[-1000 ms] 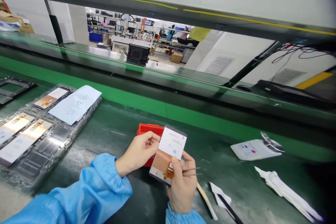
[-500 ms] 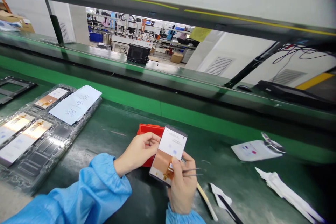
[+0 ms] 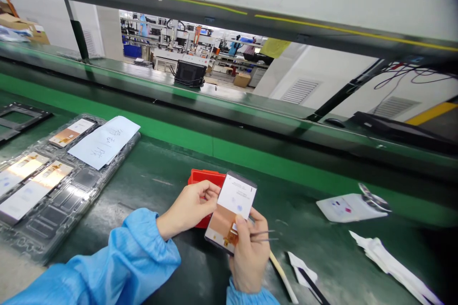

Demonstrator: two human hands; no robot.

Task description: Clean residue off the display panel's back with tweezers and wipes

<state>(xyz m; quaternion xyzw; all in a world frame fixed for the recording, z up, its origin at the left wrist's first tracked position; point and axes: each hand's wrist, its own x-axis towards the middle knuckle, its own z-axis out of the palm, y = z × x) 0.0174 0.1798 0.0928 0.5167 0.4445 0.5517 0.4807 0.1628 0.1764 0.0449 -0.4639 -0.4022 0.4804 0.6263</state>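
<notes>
A phone screen (image 3: 234, 195), its back side up with a white label area, a copper-coloured part and a small flex cable, is tilted in front of me. My right hand (image 3: 248, 252) grips its lower right edge, thumb on top near the flex cable. Metal tweezers (image 3: 266, 236) stick out to the right between that hand's fingers. With fingers curled together, my left hand (image 3: 191, 207) pinches at the screen's left edge; its fingertips are partly hidden. Behind both hands lies a red box (image 3: 205, 177), partly covered by the screen and the left hand.
On the left, a clear plastic tray (image 3: 80, 209) carries several phone screens and a handwritten paper (image 3: 105, 143). A black frame (image 3: 21, 116) lies beyond it. To the right are a white pouch (image 3: 345, 207), crumpled white wipe (image 3: 390, 259), black-handled tool (image 3: 313, 283) and cream-coloured stick (image 3: 282, 276).
The whole view has shifted very slightly. Both hands keep the same hold and pose at the phone screen.
</notes>
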